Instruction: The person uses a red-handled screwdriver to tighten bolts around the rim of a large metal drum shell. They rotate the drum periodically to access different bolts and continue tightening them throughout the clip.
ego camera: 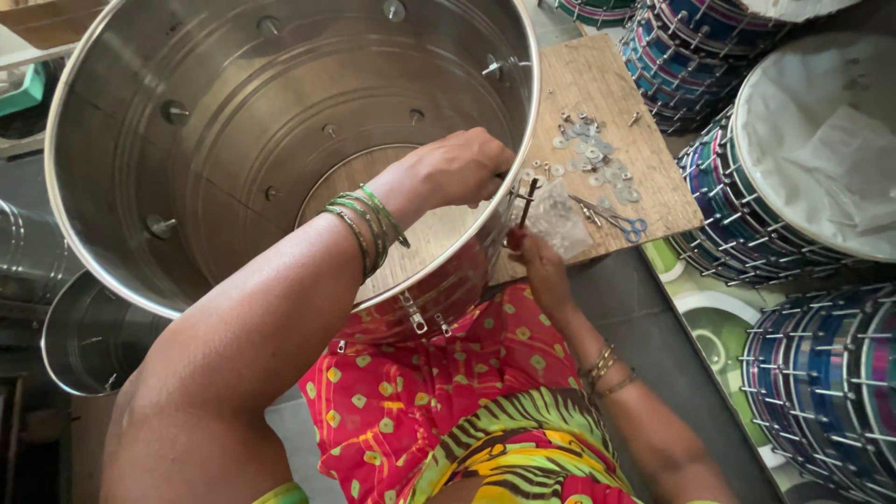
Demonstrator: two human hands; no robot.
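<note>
A large shiny steel drum shell (187,149) lies tilted toward me, with bolts sticking through its wall. My left hand (462,168), with green bangles on the wrist, reaches inside the shell and presses against the inner wall near the rim. My right hand (537,257) is outside the shell at the same spot and grips a thin dark tool (527,201) held against the rim. A metal hook fitting (413,313) hangs on the shell's outer wall below.
A wooden board (607,103) beside the shell carries several washers and nuts (593,159), a clear plastic bag (560,219) and blue-handled scissors (621,222). Finished colourful drums (803,159) crowd the right side. More steel shells (89,336) stand at the left.
</note>
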